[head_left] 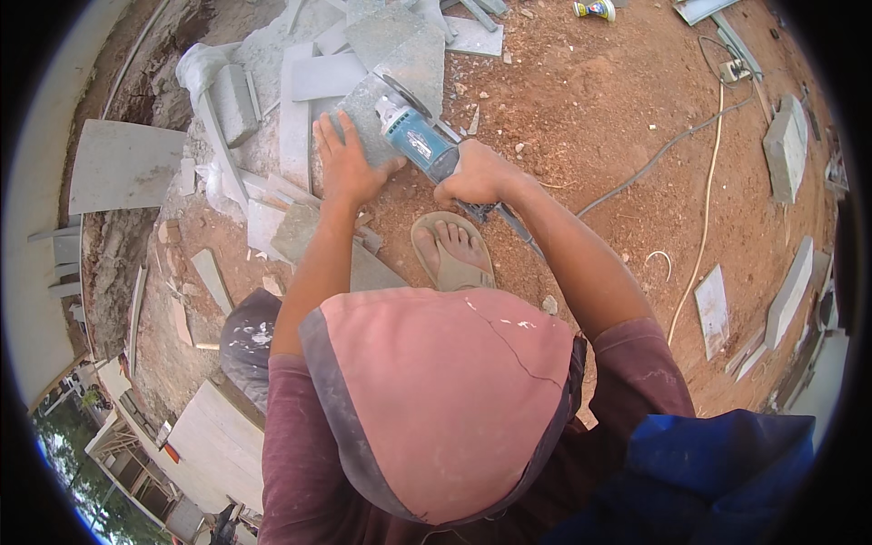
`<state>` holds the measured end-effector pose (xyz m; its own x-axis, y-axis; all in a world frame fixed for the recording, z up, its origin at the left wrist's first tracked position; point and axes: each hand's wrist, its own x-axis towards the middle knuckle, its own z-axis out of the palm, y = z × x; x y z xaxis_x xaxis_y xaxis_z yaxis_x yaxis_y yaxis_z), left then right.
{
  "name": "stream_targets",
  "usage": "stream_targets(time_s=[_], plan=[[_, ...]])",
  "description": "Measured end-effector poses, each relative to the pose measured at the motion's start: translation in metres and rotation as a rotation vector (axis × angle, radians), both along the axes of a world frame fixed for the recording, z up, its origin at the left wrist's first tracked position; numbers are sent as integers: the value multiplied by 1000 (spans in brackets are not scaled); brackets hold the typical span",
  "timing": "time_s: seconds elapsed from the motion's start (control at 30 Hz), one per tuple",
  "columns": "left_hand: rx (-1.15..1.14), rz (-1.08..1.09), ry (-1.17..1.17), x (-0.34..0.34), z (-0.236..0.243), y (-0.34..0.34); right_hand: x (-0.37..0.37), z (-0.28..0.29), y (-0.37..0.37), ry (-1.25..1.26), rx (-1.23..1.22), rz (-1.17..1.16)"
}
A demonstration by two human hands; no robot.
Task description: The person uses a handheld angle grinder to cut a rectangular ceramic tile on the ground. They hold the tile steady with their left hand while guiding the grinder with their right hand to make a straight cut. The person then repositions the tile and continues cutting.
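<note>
- Right grip [477, 173] wrapped firmly round the grinder [416, 141]; left grip [352, 163] spread open!
- Grey slab [413, 59], upper centre of the frame, reaching below that left grip.
- Blue grinder slants over it, upper centre too.
- Dark disc [409, 96] at its far end!

A bag [202, 68] and a block [233, 104] lie left of the left fingers [332, 134]; a panel [123, 166] lies farther left. A container [595, 10] lies beyond them, to the right. Well right of them lie a stone [787, 148] and a tile [712, 311].
</note>
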<state>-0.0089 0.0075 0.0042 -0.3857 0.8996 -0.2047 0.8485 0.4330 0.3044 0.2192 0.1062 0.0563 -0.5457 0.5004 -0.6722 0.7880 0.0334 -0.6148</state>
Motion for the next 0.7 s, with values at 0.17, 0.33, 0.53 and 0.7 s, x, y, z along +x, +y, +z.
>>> stream_targets(time_s=[0.17, 0.33, 0.53, 0.7], plan=[[-10, 7, -9, 0, 2, 1, 0, 3, -1, -8, 5, -14], [7, 1, -10, -1, -1, 0, 1, 5, -1, -11, 15, -18], [8, -5, -3, -2, -2, 1, 1, 3, -1, -16, -2, -15], [8, -7, -2, -3, -3, 1, 3, -2, -1, -19, -8, -15]])
